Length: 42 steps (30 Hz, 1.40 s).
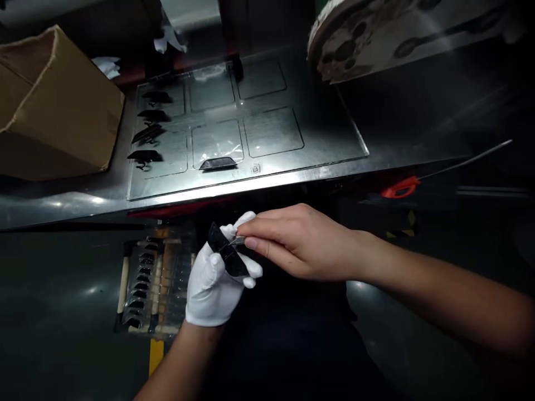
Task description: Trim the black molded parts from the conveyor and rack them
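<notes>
My left hand, in a white glove, is wrapped round a small black part, which lies tilted across its palm and fingers. My bare right hand pinches a small thin blade-like tool between thumb and fingertips, with its tip at the middle of the black part. Both hands are close together in front of the table edge. On the glass sheet one black part lies near the front edge, and several more stand in a column at the left.
A cardboard box stands at the left of the metal table. Below is a rack with several black parts in clear trays. An orange-handled tool juts out at the right. A large round-ended machine part overhangs the back right.
</notes>
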Tool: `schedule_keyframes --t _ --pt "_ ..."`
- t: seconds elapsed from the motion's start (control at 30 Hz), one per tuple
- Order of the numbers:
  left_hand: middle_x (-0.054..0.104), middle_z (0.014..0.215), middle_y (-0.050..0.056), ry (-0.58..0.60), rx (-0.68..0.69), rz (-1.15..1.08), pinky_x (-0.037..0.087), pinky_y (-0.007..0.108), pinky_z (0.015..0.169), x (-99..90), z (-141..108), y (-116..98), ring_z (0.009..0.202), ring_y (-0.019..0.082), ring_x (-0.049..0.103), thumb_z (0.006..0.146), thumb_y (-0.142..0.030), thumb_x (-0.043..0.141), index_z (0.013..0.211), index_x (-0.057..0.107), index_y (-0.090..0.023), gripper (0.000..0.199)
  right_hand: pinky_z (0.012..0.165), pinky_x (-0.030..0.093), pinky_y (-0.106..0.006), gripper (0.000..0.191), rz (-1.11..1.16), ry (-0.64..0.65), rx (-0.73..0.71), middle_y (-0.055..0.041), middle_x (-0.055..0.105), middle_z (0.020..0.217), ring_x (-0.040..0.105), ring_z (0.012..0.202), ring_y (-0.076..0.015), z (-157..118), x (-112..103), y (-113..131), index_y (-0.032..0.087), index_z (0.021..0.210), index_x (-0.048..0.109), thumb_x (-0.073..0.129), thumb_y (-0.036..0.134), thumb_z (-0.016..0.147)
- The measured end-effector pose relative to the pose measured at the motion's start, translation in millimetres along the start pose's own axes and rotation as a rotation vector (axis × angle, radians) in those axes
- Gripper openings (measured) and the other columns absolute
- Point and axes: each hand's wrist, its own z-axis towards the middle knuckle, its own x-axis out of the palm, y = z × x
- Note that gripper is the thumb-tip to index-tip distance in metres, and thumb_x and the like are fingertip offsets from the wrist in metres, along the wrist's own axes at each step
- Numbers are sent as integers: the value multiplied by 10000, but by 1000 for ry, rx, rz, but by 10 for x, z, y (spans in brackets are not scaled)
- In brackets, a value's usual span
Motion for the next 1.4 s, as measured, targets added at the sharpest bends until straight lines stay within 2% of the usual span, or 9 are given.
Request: schedule_keyframes --t 0.13,0.3,0.33,0.4,0.47,0.53,0.8,1.03,1.4 --pt "694 1313 29 25 7 21 530 167 471 -58 -10 -2 649 108 697 889 -459 664 1193 729 -333 336 782 509 -246 284 -77 -36 -2 -39 723 1103 676 929 -127 7 39 -22 109 1202 712 518 250 1049" --pt "743 829 45 72 -27 40 528 147 530 -118 1 -32 592 102 665 928 -460 610 1237 721 -334 352 758 514 -243 298 -139 -11 -3 -41 725 1109 681 935 -135 -7 38 -25 141 1217 710 489 266 1062" --pt "746 857 53 81 -33 54 530 149 534 -119 1 -45 594 100 664 930 -455 606 1241 722 -326 356 741 512 -242 300 -156 2 -12 -36 725 1097 679 922 -134 -12 34 -32 148 1215 712 483 272 1065" --pt "740 1138 89 96 -29 82 531 166 509 -113 3 -67 612 105 676 922 -457 615 1231 732 -302 365 695 498 -244 301 -185 29 -32 -29 722 1057 667 872 -128 -21 23 -49 157 1210 712 478 281 1066" --pt "589 1453 123 104 -19 99 524 185 469 -102 6 -78 630 114 689 912 -459 625 1226 736 -273 382 659 477 -246 303 -212 52 -44 -28 715 1028 652 828 -121 -33 6 -64 160 1219 707 475 281 1066" --pt "472 1566 140 111 -11 93 519 190 453 -95 7 -76 632 111 691 912 -457 626 1227 737 -252 392 640 459 -247 303 -224 68 -55 -29 710 1011 637 797 -115 -43 -11 -70 157 1227 702 473 272 1065" --pt "457 1578 121 123 10 56 507 167 457 -96 2 -42 644 94 692 944 -412 586 1223 740 -254 356 619 423 -245 296 -211 119 -57 -21 684 945 609 763 -111 -58 -6 -48 146 1236 686 477 259 1059" --pt "472 1561 123 74 -8 37 514 175 471 -87 -19 -12 642 90 686 943 -396 591 1182 750 -246 324 602 416 -238 265 -181 103 -45 -14 675 927 593 731 -93 -95 28 -74 149 1149 698 477 266 1061" --pt "511 1525 129 72 -59 18 520 161 466 -67 -18 51 642 93 685 917 -402 623 1164 754 -232 327 606 434 -227 277 -152 88 -13 -30 686 922 594 725 -94 -218 69 -90 151 1175 716 492 263 1055"
